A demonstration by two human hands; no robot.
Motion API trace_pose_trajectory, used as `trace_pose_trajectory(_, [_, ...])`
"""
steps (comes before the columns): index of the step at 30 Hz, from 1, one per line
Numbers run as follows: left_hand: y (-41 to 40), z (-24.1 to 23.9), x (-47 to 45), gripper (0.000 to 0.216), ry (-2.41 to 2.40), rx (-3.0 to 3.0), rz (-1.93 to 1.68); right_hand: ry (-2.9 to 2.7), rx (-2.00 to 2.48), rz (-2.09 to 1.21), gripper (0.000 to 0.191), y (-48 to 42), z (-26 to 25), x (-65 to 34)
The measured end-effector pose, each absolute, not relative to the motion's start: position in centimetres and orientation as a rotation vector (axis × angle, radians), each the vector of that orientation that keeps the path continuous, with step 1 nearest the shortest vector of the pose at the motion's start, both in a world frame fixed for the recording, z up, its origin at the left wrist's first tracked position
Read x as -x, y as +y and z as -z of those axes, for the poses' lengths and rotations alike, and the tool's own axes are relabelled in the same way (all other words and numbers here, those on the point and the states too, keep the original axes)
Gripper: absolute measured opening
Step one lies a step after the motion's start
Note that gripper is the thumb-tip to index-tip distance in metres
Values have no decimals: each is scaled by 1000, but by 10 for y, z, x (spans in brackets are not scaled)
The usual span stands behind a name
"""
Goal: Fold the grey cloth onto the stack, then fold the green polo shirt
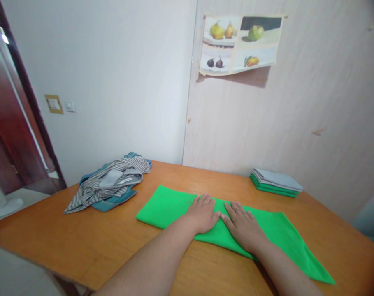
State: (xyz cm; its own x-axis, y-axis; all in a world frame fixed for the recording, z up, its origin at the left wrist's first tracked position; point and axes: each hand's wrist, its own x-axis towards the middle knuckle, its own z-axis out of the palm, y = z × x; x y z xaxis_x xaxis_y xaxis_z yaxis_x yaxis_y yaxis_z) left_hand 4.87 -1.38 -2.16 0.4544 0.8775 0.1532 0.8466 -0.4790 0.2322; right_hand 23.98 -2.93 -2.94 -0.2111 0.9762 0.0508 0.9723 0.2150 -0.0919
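Observation:
A bright green cloth, folded into a long band, lies across the wooden table in front of me. Its right end tapers to a pointed corner near the table's right side. My left hand rests flat on the middle of the cloth, fingers stretched out. Just to its right, my right hand also lies flat on the cloth with its fingers spread. The two thumbs nearly meet. Neither hand grips anything.
On the wooden table, a loose heap of striped and blue-teal clothes lies at the left. A neat stack of folded grey and green cloths sits at the back right. Behind stands a wall with a fruit poster.

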Motion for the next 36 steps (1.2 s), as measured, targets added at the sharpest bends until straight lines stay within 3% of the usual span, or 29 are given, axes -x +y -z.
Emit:
trace_pose_trajectory(15, [-21,15,-30,95,1606,-2473,-269,-2385,1867,70,75,-22,45,-246])
trace_pose_trajectory(36, [-37,13,111,86,1994,-2293,-248,-2349,1815,49,79,-20,52,-246])
